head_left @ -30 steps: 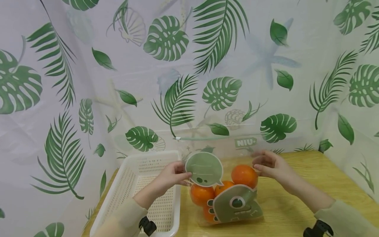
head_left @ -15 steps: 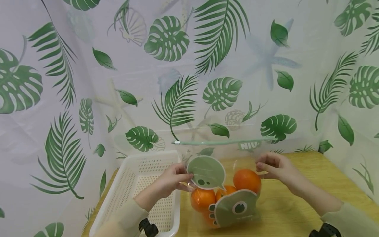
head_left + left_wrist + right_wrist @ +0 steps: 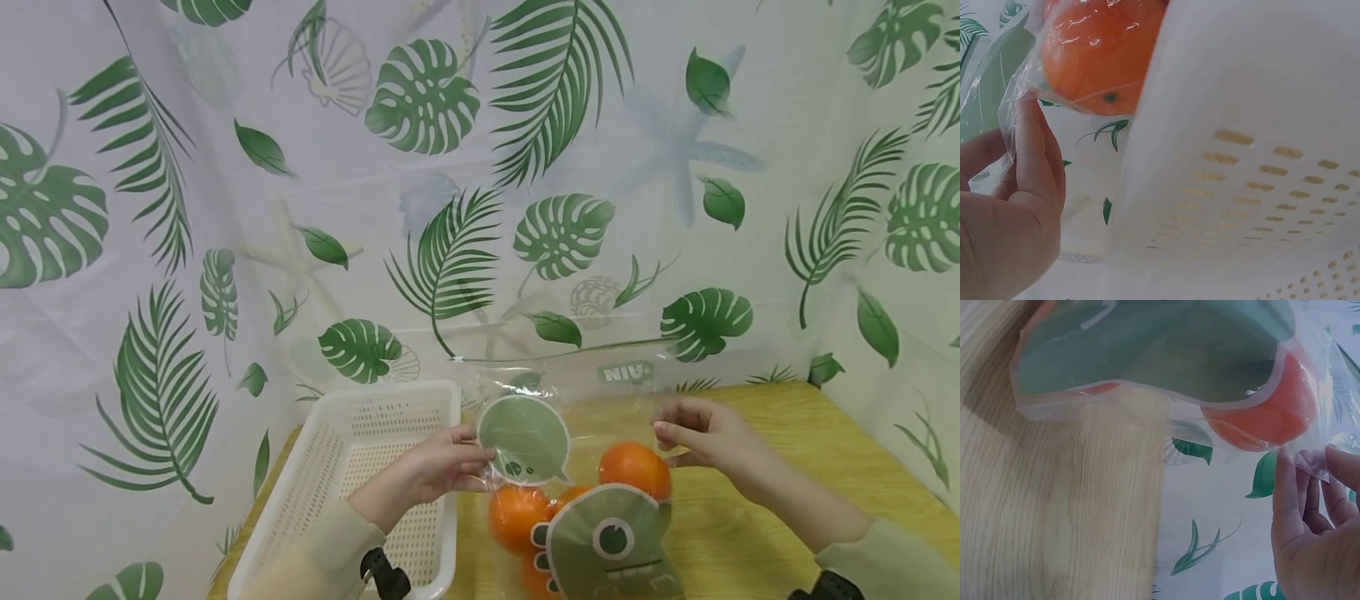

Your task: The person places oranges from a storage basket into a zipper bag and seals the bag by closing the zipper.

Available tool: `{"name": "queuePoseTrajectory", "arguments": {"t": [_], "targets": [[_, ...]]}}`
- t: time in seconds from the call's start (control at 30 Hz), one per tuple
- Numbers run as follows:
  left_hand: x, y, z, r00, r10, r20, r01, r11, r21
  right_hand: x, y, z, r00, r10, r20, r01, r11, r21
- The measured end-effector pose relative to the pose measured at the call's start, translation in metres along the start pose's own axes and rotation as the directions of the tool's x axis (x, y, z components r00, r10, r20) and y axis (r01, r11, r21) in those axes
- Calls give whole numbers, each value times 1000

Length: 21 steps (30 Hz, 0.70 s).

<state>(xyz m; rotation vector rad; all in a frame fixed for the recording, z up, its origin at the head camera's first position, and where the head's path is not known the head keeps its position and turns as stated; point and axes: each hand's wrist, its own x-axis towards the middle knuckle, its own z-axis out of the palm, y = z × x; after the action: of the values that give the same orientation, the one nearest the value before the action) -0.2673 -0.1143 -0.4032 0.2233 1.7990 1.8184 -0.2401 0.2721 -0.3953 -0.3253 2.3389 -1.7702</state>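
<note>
A clear zip bag [image 3: 615,542] with a green cartoon print holds several oranges [image 3: 635,470] and stands upright in the middle of the head view. My left hand [image 3: 431,468] pinches its left edge beside the speech-bubble print. On the other side, my right hand [image 3: 708,435] pinches the right edge just above an orange. The left wrist view shows the thumb and fingers [image 3: 1032,144] on the plastic below an orange [image 3: 1100,59]. In the right wrist view the bag's film [image 3: 1310,464] lies between thumb and fingertips. A green zip strip runs along the bag's top.
A white perforated plastic basket [image 3: 447,533] stands left of the bag, close to my left forearm. Both rest on a wooden table [image 3: 817,433]. Behind it hangs a white leaf-print sheet [image 3: 480,167].
The bag and its oranges have shifted slightly down and to the right in the head view. Both hands keep their grip, and the right hand has moved a little rightward and down.
</note>
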Motion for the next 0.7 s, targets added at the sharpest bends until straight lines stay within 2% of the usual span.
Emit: {"name": "queuePoseTrajectory", "arguments": {"t": [0.23,0.5,0.7], "targets": [[14,4,-3,997,19,-74,-11,994,112,9,4,0,999,26,-47,-27,1000,-13],[29,13,-9,998,4,-69,9,983,184,18,14,-5,996,58,-71,-55,997,45],[35,12,-10,996,-25,-86,46,967,251,27,24,-4,992,111,-62,-105,990,93]]}}
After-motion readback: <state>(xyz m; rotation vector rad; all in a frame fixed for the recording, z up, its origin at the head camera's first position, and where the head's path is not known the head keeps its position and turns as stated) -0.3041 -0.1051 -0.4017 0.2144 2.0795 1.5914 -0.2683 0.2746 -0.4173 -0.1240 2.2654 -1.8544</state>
